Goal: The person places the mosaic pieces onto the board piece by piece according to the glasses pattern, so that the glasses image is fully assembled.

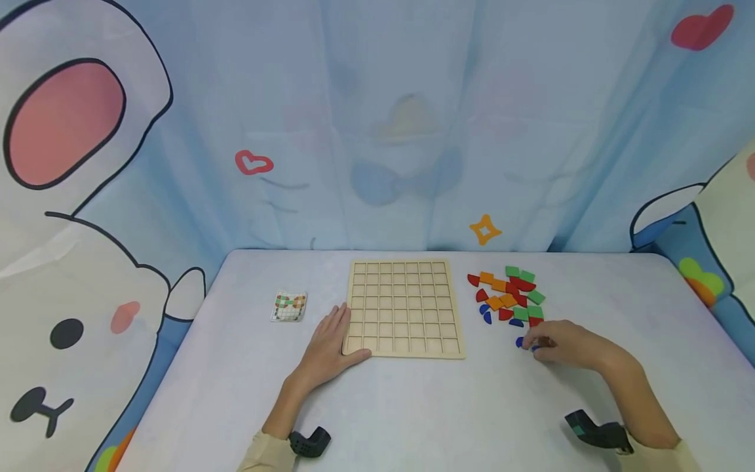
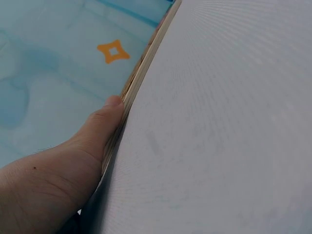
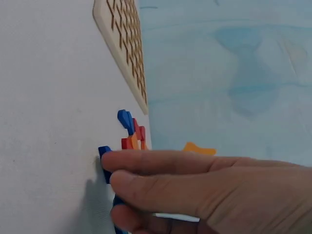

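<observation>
A square wooden board [image 1: 404, 308] with a grid of shallow cells lies on the table. My left hand [image 1: 327, 344] rests at its near left corner, thumb along the front edge and straight fingers along the left side. In the left wrist view the thumb [image 2: 105, 119] touches the board's rim [image 2: 146, 63]. To the right of the board, my right hand [image 1: 569, 344] has its fingers curled down around a small blue piece [image 1: 535, 348]. Another blue piece [image 3: 105, 165] is by the index fingertip. The fingers partly hide both pieces.
Beyond the right hand lie loose flat pieces: orange [image 1: 507, 300], red [image 1: 522, 284], green [image 1: 535, 297] and blue [image 1: 487, 318]. A small pattern card [image 1: 289, 307] is left of the board. A printed curtain [image 1: 401, 131] hangs behind the table.
</observation>
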{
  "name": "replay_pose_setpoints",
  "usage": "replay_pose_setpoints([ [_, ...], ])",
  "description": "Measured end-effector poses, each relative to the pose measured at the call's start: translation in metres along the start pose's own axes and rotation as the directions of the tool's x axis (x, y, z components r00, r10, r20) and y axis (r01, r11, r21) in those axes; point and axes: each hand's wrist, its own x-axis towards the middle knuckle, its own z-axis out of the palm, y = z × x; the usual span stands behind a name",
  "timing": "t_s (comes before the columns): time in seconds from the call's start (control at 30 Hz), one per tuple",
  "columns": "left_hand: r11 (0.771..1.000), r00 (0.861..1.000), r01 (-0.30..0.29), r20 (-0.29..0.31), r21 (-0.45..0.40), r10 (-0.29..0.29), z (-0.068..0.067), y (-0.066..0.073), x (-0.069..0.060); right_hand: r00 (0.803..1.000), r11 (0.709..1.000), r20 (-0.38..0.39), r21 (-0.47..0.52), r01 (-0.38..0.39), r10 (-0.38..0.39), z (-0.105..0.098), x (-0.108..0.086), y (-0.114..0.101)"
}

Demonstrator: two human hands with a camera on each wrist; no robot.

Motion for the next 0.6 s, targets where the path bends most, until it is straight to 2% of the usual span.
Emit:
replay_pose_setpoints([
  [0.13,1.000,1.000,-0.001,0.003,0.005,0.001,0.000,0.000,0.000,0.994,0.996,-0.064,0.003,0.089,-0.089,-0.002,0.001,-0.007],
  [0.27,1.000,1.000,0.005,0.008,0.011,-0.005,-0.001,0.000,0.000,0.980,0.994,-0.170,0.019,0.105,-0.100,0.002,0.008,-0.018],
  [0.33,1.000,1.000,0.007,0.009,0.010,-0.007,0.000,0.000,0.000,0.974,0.993,-0.199,0.025,0.113,-0.106,0.005,0.011,-0.022],
  [0.6,1.000,1.000,-0.003,0.005,0.011,0.003,0.001,-0.001,0.000,0.959,0.977,-0.205,0.052,0.208,-0.194,0.024,0.024,-0.046],
])
